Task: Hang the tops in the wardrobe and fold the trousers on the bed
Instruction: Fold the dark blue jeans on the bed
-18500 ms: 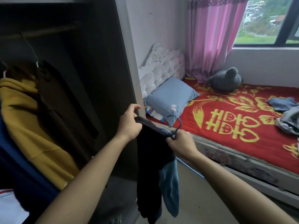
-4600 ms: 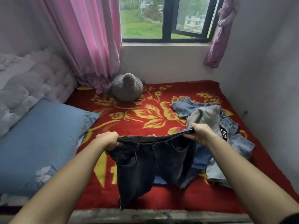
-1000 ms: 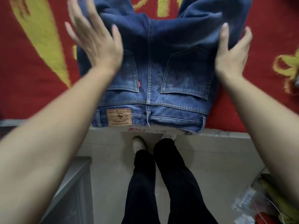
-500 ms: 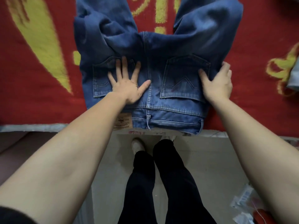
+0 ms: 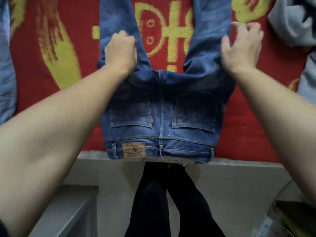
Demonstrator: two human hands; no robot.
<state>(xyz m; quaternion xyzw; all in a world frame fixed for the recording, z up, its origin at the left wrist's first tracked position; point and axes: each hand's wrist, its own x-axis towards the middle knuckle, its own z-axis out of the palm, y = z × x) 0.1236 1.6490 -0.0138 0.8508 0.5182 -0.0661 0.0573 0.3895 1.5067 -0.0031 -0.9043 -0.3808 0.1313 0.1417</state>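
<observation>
**Item 1.** Pair of blue denim jeans, laid seat-side up on the bed's red cover with yellow pattern. The waistband lies at the near edge and slightly overhangs the pale bed frame. The two legs run away from the viewer, spread apart, with red cover showing between them. Both back pockets are visible. There is a tan leather patch on the waistband, left of centre, and a small red tab on the left pocket's edge.

**Item 2.** Left hand, on the jeans' left leg, beyond the seat. Grip: fingers curled down into the denim, holding a bunch of it.

**Item 3.** Right hand, at the outer edge of the right leg. The thumb touches the denim; the fingers are bent, spread and blurred. Grip: cannot tell whether it holds any cloth.

**Item 4.** Crumpled grey garment, on the cover at upper right, apart from the jeans.

**Item 5.** Pale blue cloth, at the right edge, nearer than the grey garment.

**Item 6.** Light blue fabric, along the left edge.

**Item 7.** Person's legs in dark trousers, standing on the pale floor, close against the bed frame.

**Item 8.** Grey flat-topped furniture, at lower left beside the legs.
</observation>
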